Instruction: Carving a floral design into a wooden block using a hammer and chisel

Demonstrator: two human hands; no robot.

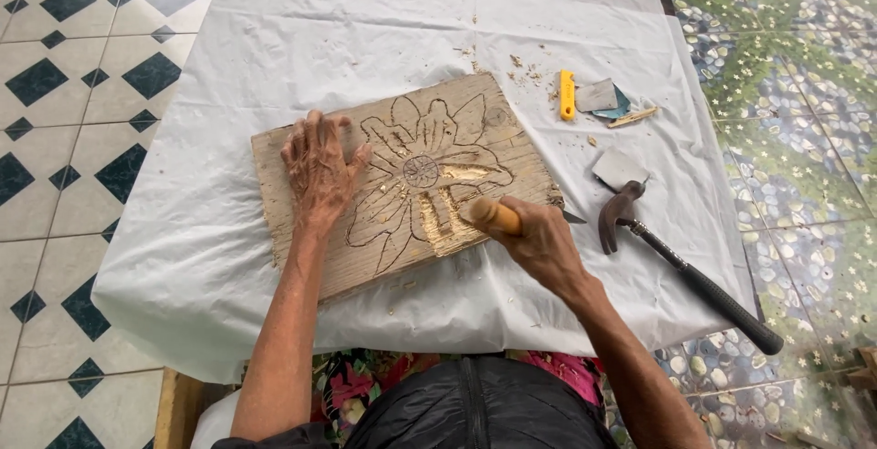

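Observation:
A weathered wooden board (301, 253) lies on the white sheet with a flower outline carved into it (425, 170). My left hand (317, 168) rests flat on the board's left part, fingers spread, just left of the carving. My right hand (539, 241) grips a chisel by its yellow wooden handle (491, 215). The handle end points toward the carved lower petals, and a bit of metal blade (574, 218) shows past my knuckles on the right.
A claw hammer (681, 271) with a black grip lies right of the board. Further back lie a yellow utility knife (567, 95), small grey pieces (598, 95) and wood chips. The white sheet (320, 38) covers a table over tiled floor.

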